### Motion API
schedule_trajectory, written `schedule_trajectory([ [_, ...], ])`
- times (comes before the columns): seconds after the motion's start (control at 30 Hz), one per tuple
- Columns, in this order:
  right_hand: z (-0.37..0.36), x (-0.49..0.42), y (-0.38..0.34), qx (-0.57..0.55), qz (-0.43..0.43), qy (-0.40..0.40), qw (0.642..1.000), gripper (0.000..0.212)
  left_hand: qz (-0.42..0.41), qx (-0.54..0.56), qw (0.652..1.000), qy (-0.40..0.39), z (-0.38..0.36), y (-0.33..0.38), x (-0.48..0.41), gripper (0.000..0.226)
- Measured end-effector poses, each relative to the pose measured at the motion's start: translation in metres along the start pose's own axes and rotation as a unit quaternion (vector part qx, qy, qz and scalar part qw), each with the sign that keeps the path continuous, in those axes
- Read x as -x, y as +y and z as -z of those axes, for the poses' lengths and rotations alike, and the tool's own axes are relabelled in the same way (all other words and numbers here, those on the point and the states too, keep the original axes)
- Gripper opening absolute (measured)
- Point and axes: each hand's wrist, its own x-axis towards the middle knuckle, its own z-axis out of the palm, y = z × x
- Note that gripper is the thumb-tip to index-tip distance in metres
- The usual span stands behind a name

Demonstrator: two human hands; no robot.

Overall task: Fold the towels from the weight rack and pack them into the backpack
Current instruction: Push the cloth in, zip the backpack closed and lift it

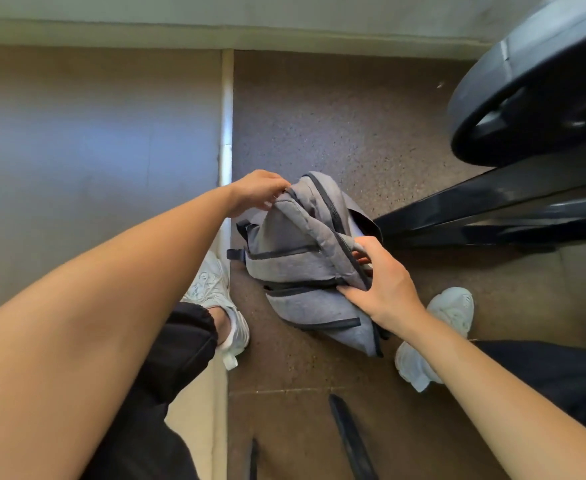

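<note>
Between left grip point(255, 192) and right grip point(381, 282), the backpack point(295, 244) is held.

A grey fabric backpack point(295, 244) with dark zips and trim is sitting on the speckled brown floor point(353, 133), leaning with its front panel facing up and its top pointing away from the person. Its main zip is gaping partly open along the right edge. The left hand point(255, 192) is pinching its top, and the right hand point(381, 282) is gripping the open edge. The black weight rack point(492, 206) is standing just beside it on the right.
</note>
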Motion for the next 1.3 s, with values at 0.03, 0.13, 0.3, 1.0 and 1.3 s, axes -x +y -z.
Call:
schedule_trajectory([
  [0.03, 0.0, 0.005, 0.005, 0.002, -0.008, 0.003, 1.0, 0.062, -0.004, 0.003, 1.0, -0.014, 0.001, -0.003, -0.001, 0.021],
  [0.13, -0.003, 0.022, 0.021, 0.015, -0.027, 0.008, 0.999, 0.059, -0.02, 0.029, 0.996, -0.081, 0.002, -0.009, 0.002, 0.014],
  [0.3, -0.004, 0.04, 0.041, 0.032, -0.065, 0.013, 0.997, 0.054, -0.056, 0.025, 0.978, -0.199, -0.006, -0.007, 0.009, 0.005],
  [1.0, -0.002, 0.052, 0.058, 0.019, -0.065, 0.015, 0.998, 0.052, -0.159, -0.21, 0.955, -0.139, -0.032, 0.015, 0.021, 0.007],
  [1.3, -0.002, 0.051, 0.057, 0.008, -0.063, 0.014, 0.998, 0.051, -0.166, -0.204, 0.958, -0.114, -0.011, 0.027, 0.029, 0.016],
])
